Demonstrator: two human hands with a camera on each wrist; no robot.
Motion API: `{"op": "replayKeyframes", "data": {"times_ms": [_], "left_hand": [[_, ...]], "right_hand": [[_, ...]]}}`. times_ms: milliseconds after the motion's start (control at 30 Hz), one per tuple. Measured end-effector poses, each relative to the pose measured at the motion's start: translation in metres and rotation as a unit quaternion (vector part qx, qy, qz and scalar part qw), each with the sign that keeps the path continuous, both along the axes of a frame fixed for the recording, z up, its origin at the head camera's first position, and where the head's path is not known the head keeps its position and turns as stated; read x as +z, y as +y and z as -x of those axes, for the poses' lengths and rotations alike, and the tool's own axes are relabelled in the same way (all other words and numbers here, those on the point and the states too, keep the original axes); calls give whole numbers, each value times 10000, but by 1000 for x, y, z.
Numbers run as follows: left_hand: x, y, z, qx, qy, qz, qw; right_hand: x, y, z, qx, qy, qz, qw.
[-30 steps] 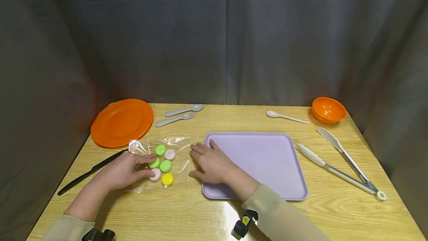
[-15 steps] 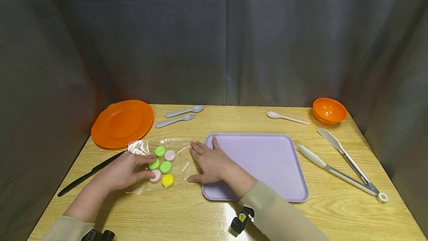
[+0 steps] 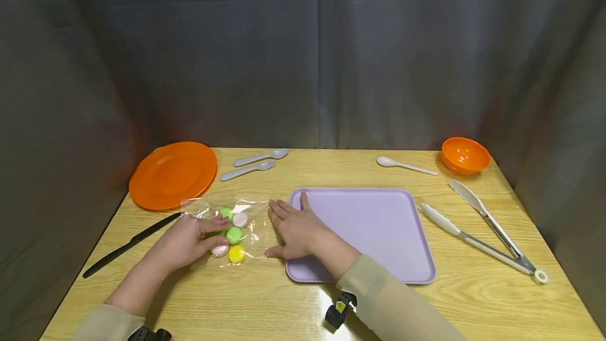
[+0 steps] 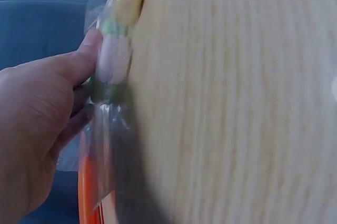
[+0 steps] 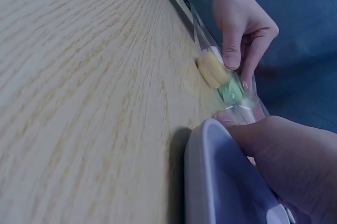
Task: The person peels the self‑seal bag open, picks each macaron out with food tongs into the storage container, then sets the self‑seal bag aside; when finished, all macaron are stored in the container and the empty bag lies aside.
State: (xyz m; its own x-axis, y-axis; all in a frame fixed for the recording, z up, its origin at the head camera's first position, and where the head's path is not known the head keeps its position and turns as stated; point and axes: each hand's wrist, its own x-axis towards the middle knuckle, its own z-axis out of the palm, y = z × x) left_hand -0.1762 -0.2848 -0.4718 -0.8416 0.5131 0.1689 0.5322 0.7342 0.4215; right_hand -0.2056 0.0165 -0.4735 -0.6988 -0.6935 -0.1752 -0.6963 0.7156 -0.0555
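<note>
Clear plastic bag [image 3: 232, 225] of macaron-shaped pieces lies on the table [image 3: 265, 304] left of the lilac tray [image 3: 379, 225], pinched by left hand [image 3: 187, 241], right hand [image 3: 295, 228] flat, holding nothing; slick film may slip, spilling pieces.

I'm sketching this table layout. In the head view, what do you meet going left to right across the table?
black knife → orange plate → clear bag of macarons → lilac tray → tongs
</note>
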Motion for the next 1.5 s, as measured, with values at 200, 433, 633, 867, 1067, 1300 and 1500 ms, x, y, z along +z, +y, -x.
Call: {"op": "replayKeyframes", "data": {"times_ms": [200,433,633,867,1067,1300,1500], "left_hand": [[-4,4,-2,172,1213,233,9922],[-3,2,2,317,1512,217,9878],[1,4,5,365,1516,221,9875],[3,3,4,152,1026,51,9946],[3,0,6,-219,630,-134,9977],[7,2,9,-403,1235,114,9915],[14,7,7,136,1080,114,9940]], "right_hand": [[-3,2,1,7,18,68,10000],[-3,2,1,18,-8,69,10000],[-4,2,1,34,67,79,9999],[-6,2,2,9,-6,144,9999],[-6,2,2,17,-9,132,9999],[-6,3,1,42,63,80,9999],[-7,3,2,62,100,104,9999]]}}
